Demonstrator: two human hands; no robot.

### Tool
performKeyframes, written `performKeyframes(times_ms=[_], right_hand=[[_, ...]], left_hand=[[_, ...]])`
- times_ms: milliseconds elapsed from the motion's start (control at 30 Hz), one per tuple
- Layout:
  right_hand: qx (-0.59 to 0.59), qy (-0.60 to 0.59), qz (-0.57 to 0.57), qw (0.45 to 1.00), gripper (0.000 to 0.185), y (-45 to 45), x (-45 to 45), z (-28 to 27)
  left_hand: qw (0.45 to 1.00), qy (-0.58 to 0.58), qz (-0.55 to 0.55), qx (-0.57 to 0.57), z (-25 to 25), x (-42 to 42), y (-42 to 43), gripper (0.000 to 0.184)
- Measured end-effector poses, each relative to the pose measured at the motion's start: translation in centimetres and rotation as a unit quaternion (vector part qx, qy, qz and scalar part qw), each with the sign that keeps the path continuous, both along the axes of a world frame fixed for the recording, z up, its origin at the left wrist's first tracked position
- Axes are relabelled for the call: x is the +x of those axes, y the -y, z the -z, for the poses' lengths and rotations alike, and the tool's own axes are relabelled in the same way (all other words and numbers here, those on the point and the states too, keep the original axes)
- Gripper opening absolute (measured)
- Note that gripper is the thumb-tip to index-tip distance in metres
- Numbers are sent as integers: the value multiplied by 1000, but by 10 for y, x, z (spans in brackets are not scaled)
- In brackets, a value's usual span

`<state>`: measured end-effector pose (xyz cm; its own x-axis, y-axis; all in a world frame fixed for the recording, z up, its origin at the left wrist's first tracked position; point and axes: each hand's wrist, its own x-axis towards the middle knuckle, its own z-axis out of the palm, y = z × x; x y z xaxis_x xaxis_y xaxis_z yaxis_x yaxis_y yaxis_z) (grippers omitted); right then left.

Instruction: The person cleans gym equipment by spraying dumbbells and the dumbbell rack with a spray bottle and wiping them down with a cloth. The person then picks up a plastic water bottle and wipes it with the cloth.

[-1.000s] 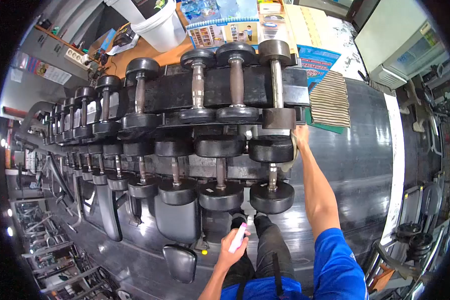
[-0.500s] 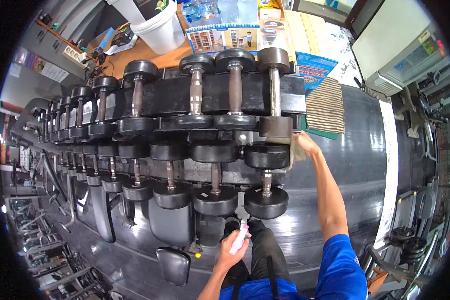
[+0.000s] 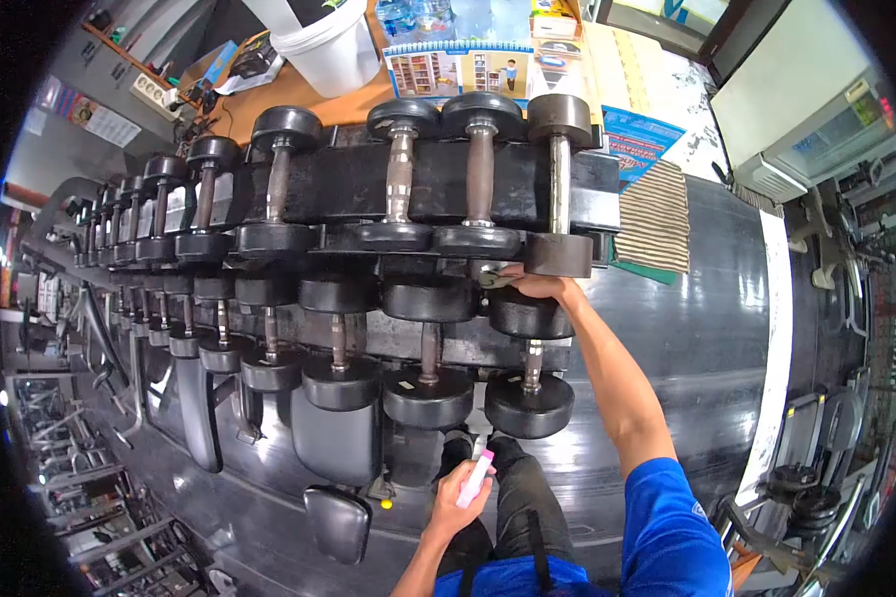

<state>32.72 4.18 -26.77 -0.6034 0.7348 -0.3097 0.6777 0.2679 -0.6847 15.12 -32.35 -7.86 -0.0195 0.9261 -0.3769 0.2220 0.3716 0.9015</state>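
Note:
My left hand [image 3: 460, 495] is closed around a white bottle with a pink top [image 3: 477, 478], held low in front of my legs. My right hand [image 3: 536, 285] holds a greyish cloth [image 3: 495, 280], partly hidden by the fingers, between the two tiers of the rack. Just above that hand is the lower head of a brown metal dumbbell [image 3: 560, 256] on the upper tier. Directly below it lies the rightmost black dumbbell [image 3: 529, 405] of the lower tier.
More dumbbells [image 3: 428, 398] line both tiers toward the left. Behind the rack, a wooden desk [image 3: 259, 117] bears a white bucket [image 3: 331, 55] and a calendar [image 3: 458, 72]. A striped mat [image 3: 655, 219] lies right of the rack; a padded bench [image 3: 336, 438] stands below left.
My right hand has moved left with the cloth, from the rack's right end to between the upper and lower dumbbells. The bottle stays in my left hand.

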Motion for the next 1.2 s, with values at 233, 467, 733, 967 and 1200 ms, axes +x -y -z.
performKeyframes(times_ms=[233, 467, 733, 967, 1200], right_hand=[[10, -133, -53, 990, 49, 44, 14, -93], [259, -16, -95, 961, 45, 114, 33, -141], [258, -77, 134, 954, 49, 174, 84, -86], [-143, -259, 647, 703, 33, 192, 81, 27], [-360, -490, 663, 436, 33, 163, 43, -9]], left_hand=[[1000, 8, 12, 16, 4, 3, 4, 19], [1000, 15, 8, 16, 0, 0, 1, 19], [999, 9, 3, 36, -3, -7, 6, 19], [999, 15, 11, 37, 3, -16, 17, 19], [999, 2, 21, 31, -2, -24, 20, 18]])
